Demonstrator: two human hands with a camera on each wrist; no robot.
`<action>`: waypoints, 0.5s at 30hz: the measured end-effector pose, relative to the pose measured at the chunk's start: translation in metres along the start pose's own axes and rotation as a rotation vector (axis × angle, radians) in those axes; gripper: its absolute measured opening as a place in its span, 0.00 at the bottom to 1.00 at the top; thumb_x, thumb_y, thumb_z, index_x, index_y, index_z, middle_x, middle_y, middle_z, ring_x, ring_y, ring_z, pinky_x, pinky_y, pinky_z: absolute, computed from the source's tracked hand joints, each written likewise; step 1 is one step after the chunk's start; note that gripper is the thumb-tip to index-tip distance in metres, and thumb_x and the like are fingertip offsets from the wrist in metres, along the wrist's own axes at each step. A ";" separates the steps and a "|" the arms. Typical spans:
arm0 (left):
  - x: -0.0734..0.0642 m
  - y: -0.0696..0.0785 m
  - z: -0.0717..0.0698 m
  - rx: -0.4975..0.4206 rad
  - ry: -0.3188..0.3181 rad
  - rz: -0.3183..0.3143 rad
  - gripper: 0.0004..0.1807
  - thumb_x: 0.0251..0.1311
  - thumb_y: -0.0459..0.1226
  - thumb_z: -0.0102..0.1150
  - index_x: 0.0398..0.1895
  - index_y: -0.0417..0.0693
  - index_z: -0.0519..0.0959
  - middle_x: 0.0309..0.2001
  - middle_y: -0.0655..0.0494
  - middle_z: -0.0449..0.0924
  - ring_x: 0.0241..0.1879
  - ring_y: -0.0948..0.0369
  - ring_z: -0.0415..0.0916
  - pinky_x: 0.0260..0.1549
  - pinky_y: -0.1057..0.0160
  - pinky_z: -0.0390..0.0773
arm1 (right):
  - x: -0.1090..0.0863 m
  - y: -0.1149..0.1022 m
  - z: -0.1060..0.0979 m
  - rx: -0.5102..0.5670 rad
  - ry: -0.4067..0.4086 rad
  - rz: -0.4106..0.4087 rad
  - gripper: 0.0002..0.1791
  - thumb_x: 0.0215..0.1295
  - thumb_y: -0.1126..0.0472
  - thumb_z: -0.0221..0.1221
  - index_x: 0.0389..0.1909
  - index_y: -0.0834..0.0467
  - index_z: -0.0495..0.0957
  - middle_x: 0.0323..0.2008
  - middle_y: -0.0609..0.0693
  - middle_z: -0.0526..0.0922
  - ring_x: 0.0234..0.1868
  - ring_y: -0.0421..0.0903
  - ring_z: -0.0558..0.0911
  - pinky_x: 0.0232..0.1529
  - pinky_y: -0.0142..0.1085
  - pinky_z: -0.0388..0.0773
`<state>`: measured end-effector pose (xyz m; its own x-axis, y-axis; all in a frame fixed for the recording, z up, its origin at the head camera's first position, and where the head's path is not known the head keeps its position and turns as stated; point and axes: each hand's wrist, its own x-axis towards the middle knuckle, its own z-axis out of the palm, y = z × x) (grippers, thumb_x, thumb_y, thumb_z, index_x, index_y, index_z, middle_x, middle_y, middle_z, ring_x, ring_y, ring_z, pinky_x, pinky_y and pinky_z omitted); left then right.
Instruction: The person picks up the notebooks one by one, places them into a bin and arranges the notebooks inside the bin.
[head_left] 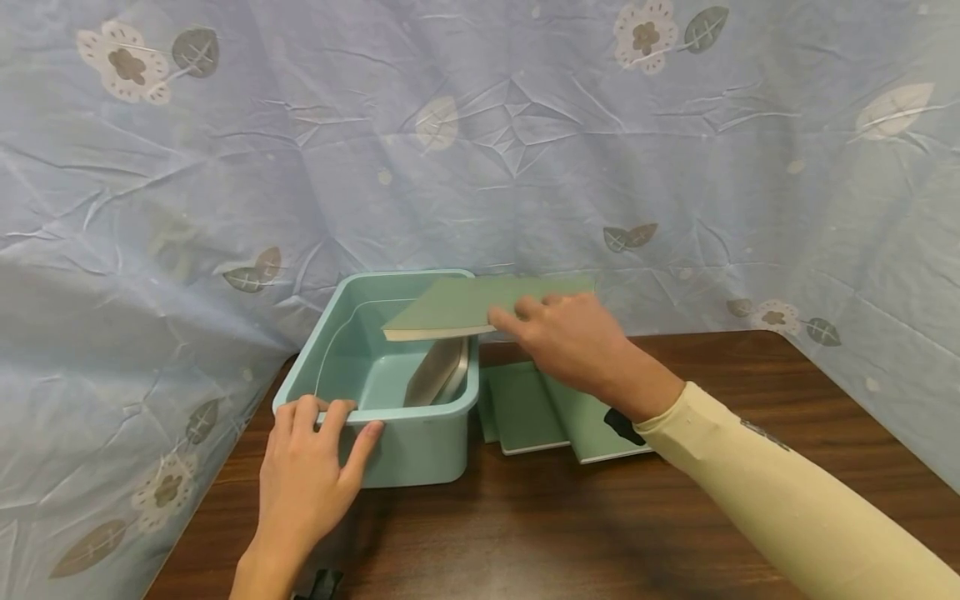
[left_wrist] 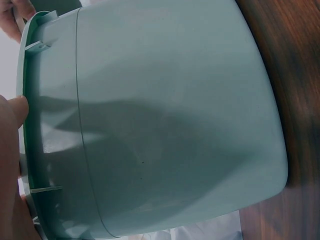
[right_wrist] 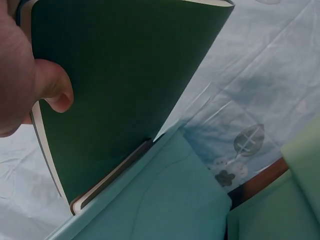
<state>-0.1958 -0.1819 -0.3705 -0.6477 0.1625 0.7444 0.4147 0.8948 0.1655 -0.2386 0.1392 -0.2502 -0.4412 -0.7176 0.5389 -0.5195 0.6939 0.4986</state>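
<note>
A light teal plastic bin (head_left: 405, 450) stands on the left of the table, its outer wall (left_wrist: 165, 100) filling the left wrist view. My left hand (head_left: 311, 475) holds its near rim, thumb outside and fingers over the edge. Above the bin's right rim, my right hand (head_left: 566, 342) grips a green notebook (head_left: 465, 304) by its right side. In the right wrist view the thumb presses on the notebook's green cover (right_wrist: 115, 75). Inside the bin, a book with a greyish-brown cover (head_left: 433, 375) leans against the right wall.
Several green notebooks (head_left: 525, 408) lie overlapping on the brown wooden table (head_left: 540, 525), just right of the bin. Some are partly hidden by my right hand and forearm. A pale blue floral curtain (head_left: 517, 167) hangs behind the table and along both sides.
</note>
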 end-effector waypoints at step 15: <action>0.001 -0.002 0.001 -0.004 -0.004 -0.005 0.21 0.59 0.52 0.65 0.43 0.46 0.78 0.37 0.46 0.68 0.44 0.44 0.66 0.43 0.44 0.69 | -0.002 0.002 -0.003 -0.060 -0.051 -0.090 0.16 0.65 0.72 0.57 0.46 0.49 0.76 0.25 0.48 0.78 0.24 0.46 0.80 0.19 0.38 0.77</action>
<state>-0.1977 -0.1826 -0.3709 -0.6526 0.1597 0.7406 0.4136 0.8941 0.1716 -0.2365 0.1420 -0.2483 -0.4322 -0.7779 0.4561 -0.5145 0.6281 0.5837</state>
